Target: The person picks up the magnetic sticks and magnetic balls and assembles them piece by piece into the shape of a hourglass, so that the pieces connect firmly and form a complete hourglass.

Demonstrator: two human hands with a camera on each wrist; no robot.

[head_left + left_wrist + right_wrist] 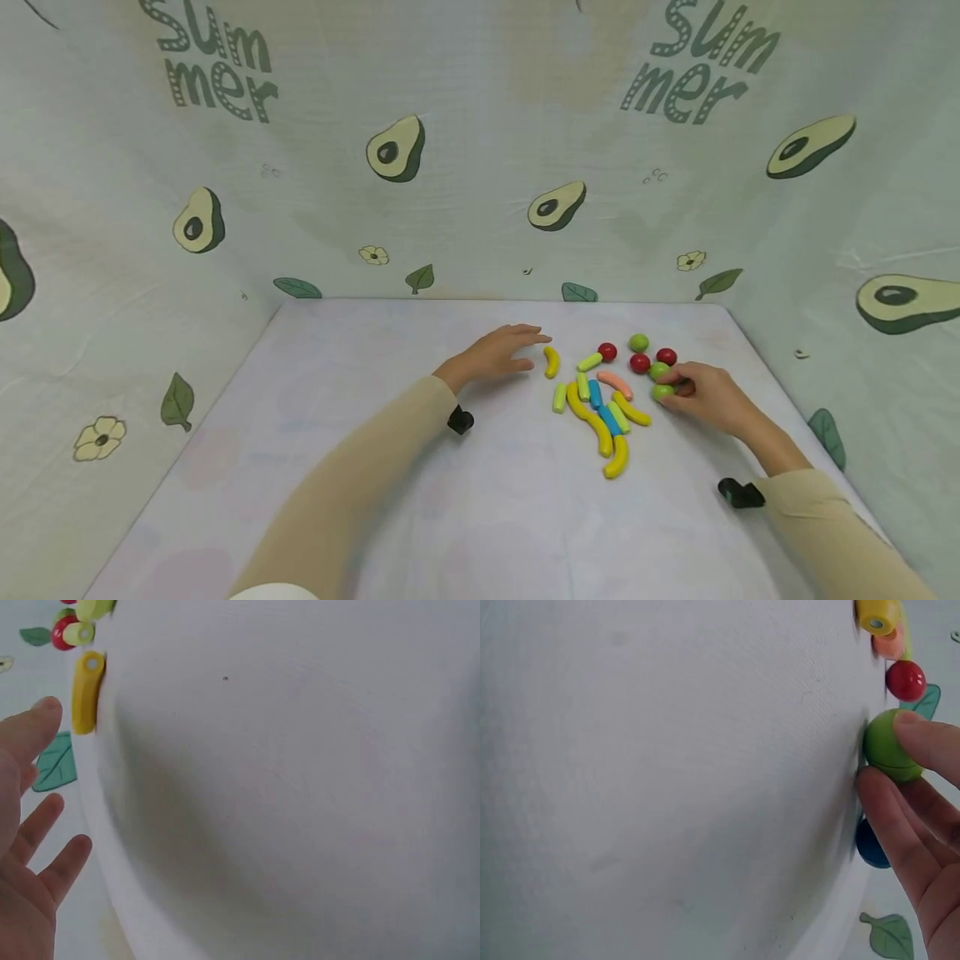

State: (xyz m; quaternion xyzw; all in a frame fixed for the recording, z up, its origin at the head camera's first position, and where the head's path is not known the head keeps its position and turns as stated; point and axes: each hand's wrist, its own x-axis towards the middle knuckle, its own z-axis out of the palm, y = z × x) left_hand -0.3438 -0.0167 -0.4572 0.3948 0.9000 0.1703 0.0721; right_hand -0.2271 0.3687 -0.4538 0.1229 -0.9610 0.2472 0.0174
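In the head view, my right hand (708, 398) pinches a green ball (885, 746) low at the tabletop, thumb and fingers on either side. Another green ball (659, 372) lies just beyond it, with red balls (640, 363) close by. Behind those fingers, the right wrist view shows part of a dark blue round thing (870, 847). My left hand (495, 354) hovers with fingers extended and holds nothing. Nearest to it is a small yellow banana-shaped piece (552, 362), apart from the fingertips.
Between the hands lie several yellow curved pieces (588, 419), light green short sticks (559, 398), blue sticks (596, 394) and a pink curved piece (616, 384). A third green ball (639, 342) sits farther back. Printed cloth (480, 242) hangs behind the table.
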